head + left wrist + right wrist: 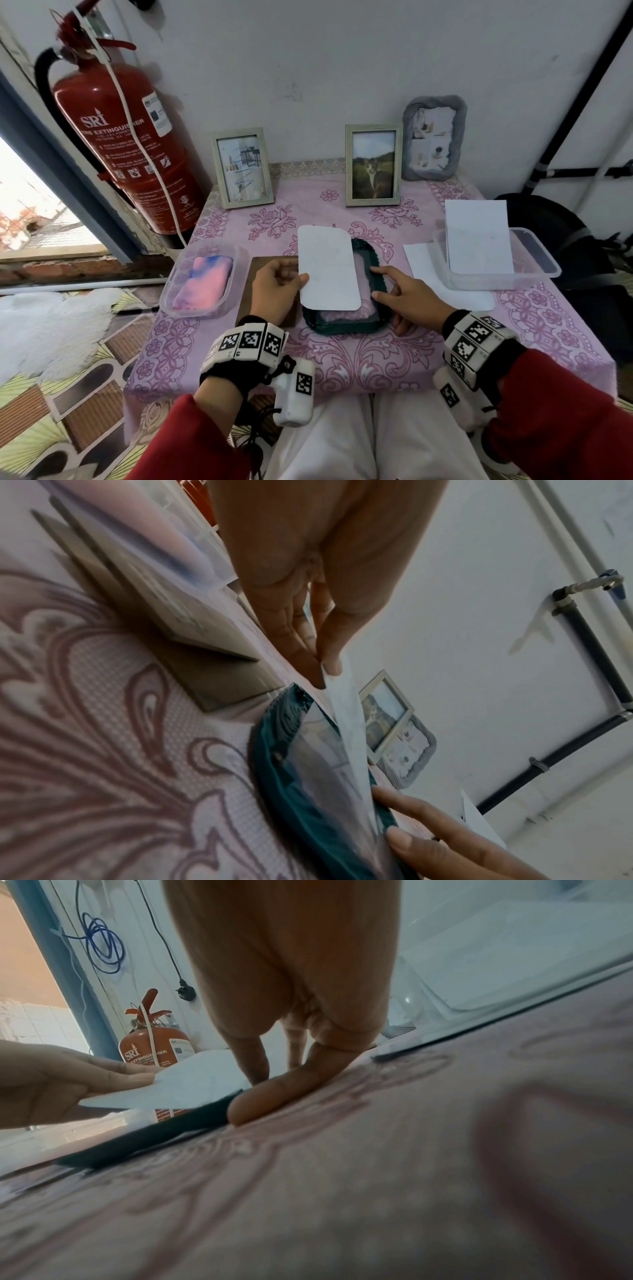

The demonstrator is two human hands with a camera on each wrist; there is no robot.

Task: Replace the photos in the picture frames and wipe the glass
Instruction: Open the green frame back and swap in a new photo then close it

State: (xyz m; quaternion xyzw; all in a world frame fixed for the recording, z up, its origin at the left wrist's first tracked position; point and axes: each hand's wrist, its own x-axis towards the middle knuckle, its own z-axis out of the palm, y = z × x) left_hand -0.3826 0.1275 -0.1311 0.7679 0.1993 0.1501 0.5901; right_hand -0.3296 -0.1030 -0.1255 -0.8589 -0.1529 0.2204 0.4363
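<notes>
The left hand (274, 291) pinches the photo (327, 267) by its edge, just above the face-down frame (346, 325). The right hand (407, 298), fingers straight, steadies the frame's near edge. Next, I judge: lower the photo squarely into the opening.

Left hand (274, 291) pinching with thumb and fingers, right hand (407, 298) fingers extended, pressing down

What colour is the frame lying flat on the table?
Dark green frame; the head view shows it best.
</notes>
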